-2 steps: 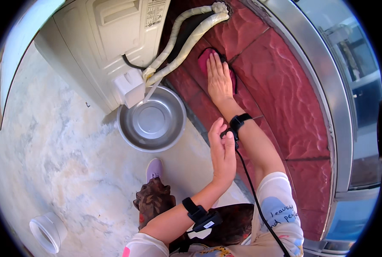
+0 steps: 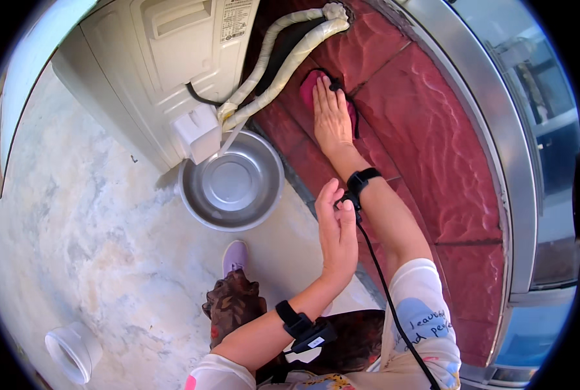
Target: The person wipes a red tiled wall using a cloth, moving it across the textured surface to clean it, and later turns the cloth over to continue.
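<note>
My right hand (image 2: pixel 333 120) lies flat on a pink cloth with dark edging (image 2: pixel 308 93), pressing it against the red tiled surface (image 2: pixel 426 149). Its fingers are stretched out side by side, and the thumb is hidden. Much of the cloth is covered by the hand. My left hand (image 2: pixel 339 237) is raised near my right wrist, fingers loosely extended and nothing in them. Behind its fingertips, a black strap (image 2: pixel 368 177) with a small device circles my right wrist. A similar black strap and box (image 2: pixel 312 331) sit on my left forearm.
A metal basin (image 2: pixel 273 188) stands on the pale floor below a white outdoor unit (image 2: pixel 127 78). Wrapped pipes (image 2: pixel 280 81) run from the unit to the tiles. A white bucket (image 2: pixel 88 351) is at lower left. A metal window frame (image 2: pixel 517 214) borders the tiles on the right.
My right hand and the cloth have shifted very slightly up along the tiles. The left hand is nearly still.
</note>
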### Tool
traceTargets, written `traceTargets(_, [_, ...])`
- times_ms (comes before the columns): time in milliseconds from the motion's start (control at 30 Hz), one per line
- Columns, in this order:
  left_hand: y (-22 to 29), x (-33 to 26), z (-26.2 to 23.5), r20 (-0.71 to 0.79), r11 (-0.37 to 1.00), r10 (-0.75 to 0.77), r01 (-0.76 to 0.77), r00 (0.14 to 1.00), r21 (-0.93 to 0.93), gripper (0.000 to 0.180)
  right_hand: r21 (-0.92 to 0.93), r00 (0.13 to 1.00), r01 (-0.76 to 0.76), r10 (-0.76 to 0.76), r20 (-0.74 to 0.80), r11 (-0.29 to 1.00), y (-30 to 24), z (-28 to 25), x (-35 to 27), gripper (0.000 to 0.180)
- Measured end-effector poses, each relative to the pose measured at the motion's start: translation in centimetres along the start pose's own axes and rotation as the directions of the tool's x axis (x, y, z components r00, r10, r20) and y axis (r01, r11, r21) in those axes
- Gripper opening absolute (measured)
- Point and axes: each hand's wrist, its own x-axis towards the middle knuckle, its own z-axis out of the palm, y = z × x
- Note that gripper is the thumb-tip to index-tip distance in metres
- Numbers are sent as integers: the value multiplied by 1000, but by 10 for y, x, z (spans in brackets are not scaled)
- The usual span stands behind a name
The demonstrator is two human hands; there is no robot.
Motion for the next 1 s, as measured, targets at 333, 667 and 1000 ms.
traceTargets(333, [15, 15, -16, 4, 996, 79, -79, 997, 44, 45, -115, 998, 58, -55, 32, 992, -1, -11, 63, 50])
traceTargets(667, [11, -1, -7, 55, 999, 37, -38, 998, 11, 45, -48, 993, 104, -101, 66, 993, 25, -15, -22, 57])
traceTargets(1000, [12, 4, -2, 52, 999, 40, -40, 998, -12, 44, -156, 993, 113, -108, 44, 981, 18, -8, 34, 54])
